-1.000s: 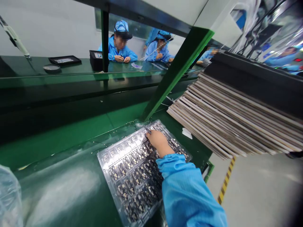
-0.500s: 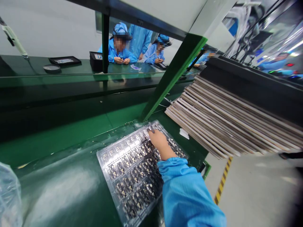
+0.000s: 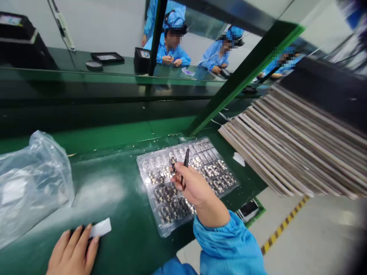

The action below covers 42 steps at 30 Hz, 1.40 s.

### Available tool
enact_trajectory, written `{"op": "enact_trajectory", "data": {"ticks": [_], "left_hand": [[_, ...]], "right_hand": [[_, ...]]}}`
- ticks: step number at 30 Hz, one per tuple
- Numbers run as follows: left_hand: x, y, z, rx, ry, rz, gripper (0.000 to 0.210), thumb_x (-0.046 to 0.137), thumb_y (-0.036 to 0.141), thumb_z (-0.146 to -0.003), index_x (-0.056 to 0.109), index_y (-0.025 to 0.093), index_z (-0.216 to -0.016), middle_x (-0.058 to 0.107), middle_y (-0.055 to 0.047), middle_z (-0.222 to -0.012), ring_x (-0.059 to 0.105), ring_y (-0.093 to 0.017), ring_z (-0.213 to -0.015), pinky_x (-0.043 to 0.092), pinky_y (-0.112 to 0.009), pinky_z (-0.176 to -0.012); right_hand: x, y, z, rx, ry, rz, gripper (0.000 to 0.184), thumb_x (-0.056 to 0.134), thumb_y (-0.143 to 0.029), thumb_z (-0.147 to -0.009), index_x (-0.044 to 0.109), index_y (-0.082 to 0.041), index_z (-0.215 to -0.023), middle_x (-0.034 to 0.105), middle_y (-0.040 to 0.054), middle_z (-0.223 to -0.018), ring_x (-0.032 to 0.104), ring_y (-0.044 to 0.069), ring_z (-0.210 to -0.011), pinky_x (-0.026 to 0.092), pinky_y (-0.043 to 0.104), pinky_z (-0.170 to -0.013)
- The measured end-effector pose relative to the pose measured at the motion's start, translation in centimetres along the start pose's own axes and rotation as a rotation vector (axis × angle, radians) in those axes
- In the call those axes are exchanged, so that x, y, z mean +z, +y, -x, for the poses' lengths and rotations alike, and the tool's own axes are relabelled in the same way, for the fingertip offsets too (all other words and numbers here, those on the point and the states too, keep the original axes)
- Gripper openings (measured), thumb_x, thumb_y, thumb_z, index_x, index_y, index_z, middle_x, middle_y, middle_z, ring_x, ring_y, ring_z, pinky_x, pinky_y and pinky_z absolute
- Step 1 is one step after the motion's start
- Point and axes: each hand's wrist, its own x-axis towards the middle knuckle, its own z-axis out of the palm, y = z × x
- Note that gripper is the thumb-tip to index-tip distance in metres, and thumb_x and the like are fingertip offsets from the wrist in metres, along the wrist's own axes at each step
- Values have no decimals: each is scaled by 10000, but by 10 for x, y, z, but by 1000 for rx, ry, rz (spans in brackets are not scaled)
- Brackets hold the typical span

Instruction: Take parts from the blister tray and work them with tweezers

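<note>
- The step in hand looks like picking single parts out of the clear blister tray (image 3: 160,223), which lies on the green surface (image 3: 120,198) right of centre, with its far rows gleaming and mostly bare and its near rows full of small dark components.
- The right hand (image 3: 193,187) is raised just above the tray's middle, fingers closed around black tweezers (image 3: 185,162) that point up and away.
- A small component (image 3: 172,162) sits at the fingertips just left of the tweezers; whether the tips or the fingers pinch it, I cannot tell.
- The left hand (image 3: 71,250) lies flat on the near left of the surface, fingers spread and loose, fingertips touching a small white slip (image 3: 100,228) and grasping nothing.
- By my judgement the next move calls for a steady carry of the component, since it is small and lightly held.
- A crumpled clear plastic bag (image 3: 31,183) lies at far left; a slanted stack of flat boards (image 3: 289,152) stands to the right of the tray, apart from it.
</note>
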Motion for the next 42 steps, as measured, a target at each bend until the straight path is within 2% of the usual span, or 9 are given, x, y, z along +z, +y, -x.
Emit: {"op": "enact_trajectory", "data": {"ticks": [4,8,14,18,21,24,34,39,42], "left_hand": [[-10,11,-14,-113,74,-79,251,487,274,-795,600,129,-965,655,-122,-916,570,-270,-899,406,-469,-873],[-25,26,-27,-270,75,190,269,442,317,-826,604,147,-958,662,-95,-906,569,-239,-948,455,-406,-849],[-58,41,-48,-661,-310,978,369,373,386,-850,540,209,-1127,631,-44,-1074,572,-177,-988,463,-335,-866],[-66,31,-45,-843,-388,1160,385,403,411,-834,525,222,-1146,595,-28,-1142,529,-180,-1059,376,-359,-964],[-67,24,-36,-881,-392,1143,376,417,415,-825,540,227,-1126,597,-27,-1133,522,-188,-1065,374,-359,-957],[-69,23,-30,-747,-431,1154,356,416,367,-832,516,236,-1148,625,-28,-1065,556,-181,-996,421,-337,-887],[-63,14,-16,-463,-437,532,347,396,321,-850,494,143,-1132,650,-88,-969,598,-207,-878,476,-361,-784],[-46,2,-14,-396,-225,206,353,387,306,-847,539,96,-1087,644,-121,-996,562,-255,-976,461,-415,-843],[-38,-3,-19,-362,-208,75,341,415,306,-835,561,121,-1081,636,-104,-1015,512,-299,-1046,424,-464,-886]], "right_hand": [[25,36,37,107,-51,-21,344,725,-386,-569,521,-172,-747,591,-5,-738,520,76,-506,291,142,-337],[49,89,68,182,-99,23,353,702,-410,-602,551,-161,-801,599,12,-775,525,81,-535,320,150,-353],[82,156,95,286,-247,51,397,661,-449,-645,571,-137,-872,564,1,-665,500,88,-541,332,159,-369],[93,170,98,294,-248,99,393,661,-445,-650,571,-136,-875,561,-4,-633,488,85,-527,329,160,-372],[97,176,99,297,-244,131,401,667,-451,-644,572,-136,-874,570,3,-646,499,93,-538,330,164,-369],[103,182,102,302,-262,90,402,672,-470,-635,572,-141,-843,575,5,-670,505,92,-540,340,170,-374],[113,194,108,394,-330,55,434,703,-506,-579,558,-148,-777,525,-23,-591,481,93,-522,319,174,-372],[101,186,102,342,-136,59,361,725,-419,-588,598,-141,-780,517,-26,-575,432,71,-493,324,181,-420],[97,179,95,257,-16,-48,315,717,-409,-587,619,-155,-743,551,1,-647,495,104,-596,392,199,-492]]}}
